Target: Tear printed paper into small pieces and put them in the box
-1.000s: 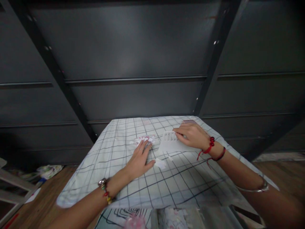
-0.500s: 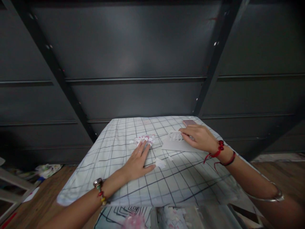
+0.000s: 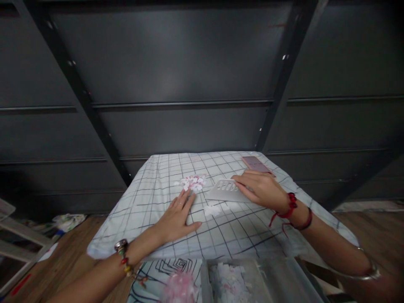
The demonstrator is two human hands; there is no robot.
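Note:
My left hand (image 3: 178, 219) lies on the checked cloth with its fingers spread, fingertips just short of a small heap of white and pink scraps (image 3: 193, 182). A few flat white pieces (image 3: 212, 210) lie to the right of its thumb. My right hand (image 3: 260, 188) pinches the top edge of a flat white scraper-like plate (image 3: 225, 191) with a row of cut-out slots. The plate tilts, its long lower edge at the cloth. Behind my right hand lies a pink phone (image 3: 254, 164).
The table wears a white checked cloth (image 3: 164, 168). Along the near edge stands a clear plastic box (image 3: 206, 280) holding paper scraps, with a blurred pink bundle (image 3: 179, 286) on its left. A dark panelled wall (image 3: 189, 130) rises behind the table. Pale slatted furniture (image 3: 22, 248) stands at left.
The slotted plate has tipped up and shifted slightly left and nearer, in my right hand. My left hand has drawn back from the scraps. More of the phone shows.

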